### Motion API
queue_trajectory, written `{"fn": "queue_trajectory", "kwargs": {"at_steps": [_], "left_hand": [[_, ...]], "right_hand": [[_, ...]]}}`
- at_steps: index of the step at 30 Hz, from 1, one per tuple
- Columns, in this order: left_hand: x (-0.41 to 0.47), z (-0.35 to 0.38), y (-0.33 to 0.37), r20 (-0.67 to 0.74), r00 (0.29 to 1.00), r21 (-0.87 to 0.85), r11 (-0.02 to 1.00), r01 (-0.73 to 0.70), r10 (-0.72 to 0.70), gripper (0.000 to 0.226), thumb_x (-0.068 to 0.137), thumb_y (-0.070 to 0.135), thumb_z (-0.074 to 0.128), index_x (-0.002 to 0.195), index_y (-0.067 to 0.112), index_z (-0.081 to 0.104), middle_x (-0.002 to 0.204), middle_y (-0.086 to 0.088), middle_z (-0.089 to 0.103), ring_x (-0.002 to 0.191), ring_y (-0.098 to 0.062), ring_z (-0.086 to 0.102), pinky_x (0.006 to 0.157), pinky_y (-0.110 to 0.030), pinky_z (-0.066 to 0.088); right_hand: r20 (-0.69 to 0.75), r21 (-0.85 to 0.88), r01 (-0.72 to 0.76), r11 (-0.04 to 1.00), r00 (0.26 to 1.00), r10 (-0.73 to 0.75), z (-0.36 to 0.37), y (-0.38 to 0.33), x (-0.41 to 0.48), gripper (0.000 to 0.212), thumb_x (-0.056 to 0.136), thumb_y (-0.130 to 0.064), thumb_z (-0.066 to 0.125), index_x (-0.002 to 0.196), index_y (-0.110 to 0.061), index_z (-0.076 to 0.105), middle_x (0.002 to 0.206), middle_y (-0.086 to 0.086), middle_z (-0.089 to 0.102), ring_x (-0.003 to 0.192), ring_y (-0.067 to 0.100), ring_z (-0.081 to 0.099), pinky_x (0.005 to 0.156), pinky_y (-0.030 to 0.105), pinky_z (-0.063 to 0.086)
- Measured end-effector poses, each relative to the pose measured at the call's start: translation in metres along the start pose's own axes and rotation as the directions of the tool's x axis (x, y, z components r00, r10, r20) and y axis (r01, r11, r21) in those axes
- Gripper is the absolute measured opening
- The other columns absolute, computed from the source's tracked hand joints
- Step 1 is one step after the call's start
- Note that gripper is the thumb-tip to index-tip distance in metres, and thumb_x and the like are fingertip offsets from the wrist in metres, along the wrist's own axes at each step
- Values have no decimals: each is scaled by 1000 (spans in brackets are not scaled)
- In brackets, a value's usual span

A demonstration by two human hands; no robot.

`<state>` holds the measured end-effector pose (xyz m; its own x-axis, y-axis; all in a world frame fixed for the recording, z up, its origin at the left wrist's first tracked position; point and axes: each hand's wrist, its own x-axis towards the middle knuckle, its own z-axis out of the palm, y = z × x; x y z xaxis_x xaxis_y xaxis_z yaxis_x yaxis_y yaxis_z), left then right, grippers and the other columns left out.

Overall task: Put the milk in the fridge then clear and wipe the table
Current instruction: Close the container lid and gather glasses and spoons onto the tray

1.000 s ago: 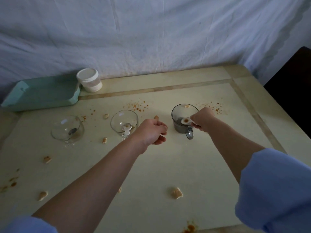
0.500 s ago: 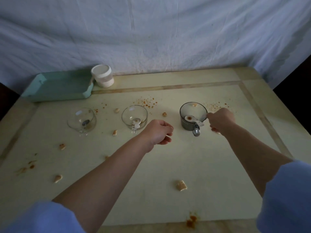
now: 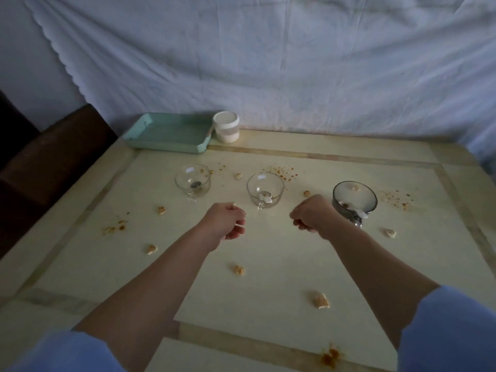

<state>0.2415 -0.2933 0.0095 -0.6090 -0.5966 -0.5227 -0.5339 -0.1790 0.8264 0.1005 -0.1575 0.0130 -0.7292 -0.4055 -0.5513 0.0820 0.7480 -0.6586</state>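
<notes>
Two hands curl above the crumb-strewn surface (image 3: pixel 268 264): left hand (image 3: pixel 226 222), right hand (image 3: pixel 312 214). Palms hidden, so cannot tell if either holds anything. Left clear cup (image 3: pixel 192 181), middle clear cup (image 3: pixel 265 187) and dark mug (image 3: pixel 354 198) stand upright mid-surface, handles pointing toward the wearer.

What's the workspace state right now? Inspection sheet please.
Surface: cream table, marked with orange stains.
Job's things: left cup, middle cup and dark cup, all glass, a spoon in each; milk: nothing seen.
Clutter: crumbs scattered over the top; green tray and white-lidded jar at the far edge.
Grippers: left hand and right hand above the table, fingers curled; whether they hold anything is unclear.
Cables: nothing seen.
Surroundings: white sheet behind; dark furniture at left.
</notes>
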Motion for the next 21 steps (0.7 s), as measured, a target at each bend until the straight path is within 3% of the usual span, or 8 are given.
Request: {"fn": "queue_trajectory", "kwargs": {"at_steps": [2,5,9,12,16,19,21], "left_hand": [[16,-20,-9,-65,997,-47,998,46,-49,8,91,8,53,84,4,56,72,-9,58,58,-21,56,56,-27,42],[45,-47,-19,-152,978,-118,985,128,-145,14,90,6,51,77,8,52,71,-10,56,59,-20,55,53,-26,45],[85,-73,-22,-226,956,-178,973,149,-188,5,90,8,50,95,6,51,71,-8,53,57,-19,56,39,-17,45],[112,-83,-20,-230,952,-224,963,150,-202,14,92,8,48,106,7,48,75,-9,50,60,-20,55,44,-22,46],[131,-88,-20,-194,942,-288,934,213,-274,10,95,9,46,105,8,45,78,-10,49,63,-22,54,52,-28,45],[142,-93,-25,-171,928,-338,904,262,-333,12,95,12,46,105,5,48,76,-11,50,63,-21,54,43,-26,48],[146,-93,-27,-158,926,-369,890,267,-343,11,96,13,46,95,4,52,73,-11,51,61,-19,52,36,-18,48]], "right_hand": [[70,8,-35,999,997,35,23,-3,6,7,88,-4,58,94,-1,58,65,8,56,46,12,47,36,16,32],[91,84,-91,992,992,84,52,-6,26,9,88,-10,60,93,-2,58,64,7,58,47,13,51,40,19,34],[134,267,-174,948,981,142,77,-16,48,15,90,-12,58,103,-5,54,68,9,58,52,15,53,45,22,34],[153,384,-212,899,974,164,85,-21,60,14,91,-12,56,102,-6,51,71,9,58,55,16,54,46,22,33],[212,456,-287,842,954,211,89,-22,72,19,93,-17,55,108,-6,52,77,11,61,59,17,57,46,23,35],[282,485,-344,804,932,229,93,-22,76,17,97,-23,49,97,-7,54,82,11,61,64,17,58,50,22,38],[274,522,-344,780,934,228,99,-22,78,21,98,-24,46,89,-7,54,82,11,59,66,18,57,51,22,38]]}}
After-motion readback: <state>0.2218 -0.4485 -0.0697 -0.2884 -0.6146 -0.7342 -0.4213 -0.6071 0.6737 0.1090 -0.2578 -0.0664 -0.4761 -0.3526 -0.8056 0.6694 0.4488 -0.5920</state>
